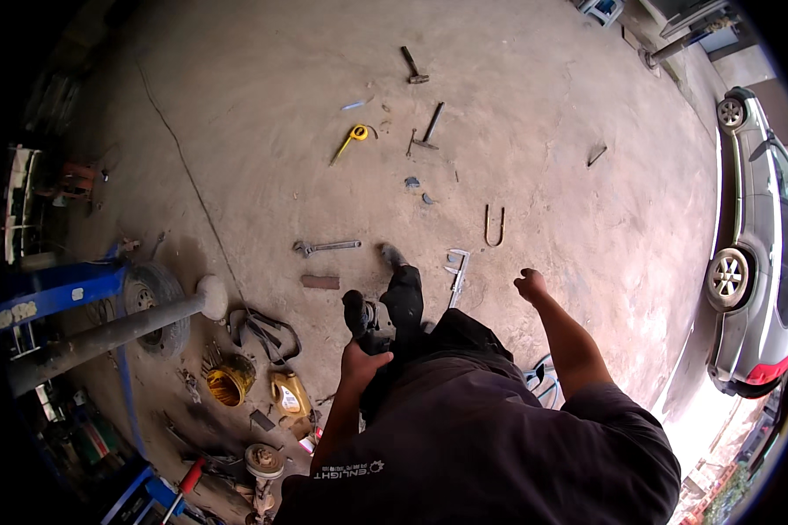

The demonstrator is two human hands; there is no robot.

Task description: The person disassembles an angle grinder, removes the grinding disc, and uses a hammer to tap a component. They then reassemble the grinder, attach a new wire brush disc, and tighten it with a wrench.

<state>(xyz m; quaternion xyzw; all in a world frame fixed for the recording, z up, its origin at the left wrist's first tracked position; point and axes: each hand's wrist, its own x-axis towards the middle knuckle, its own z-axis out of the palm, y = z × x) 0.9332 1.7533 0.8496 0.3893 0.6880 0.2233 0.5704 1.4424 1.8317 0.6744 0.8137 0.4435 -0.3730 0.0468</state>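
My left hand [360, 361] hangs beside my dark trouser leg. Its thumb sticks out to the right, away from the other fingers, which are mostly hidden; I see nothing held. My right hand [531, 285] is out to the right above the floor, fingers curled in, with nothing visible in them. Nearest to it on the floor are a metal caliper [458, 276] and a U-shaped bolt [496, 227]. Ahead of my shoes lie an adjustable wrench [327, 247] and a brown flat block [320, 283].
Farther off lie a yellow tape measure [357, 133], a hammer [415, 68] and a second hammer [431, 131]. On the left are a blue lift arm [61, 289], a tyre [171, 328], a yellow bucket [228, 385] and an oil jug [290, 394]. A silver car [762, 254] stands right.
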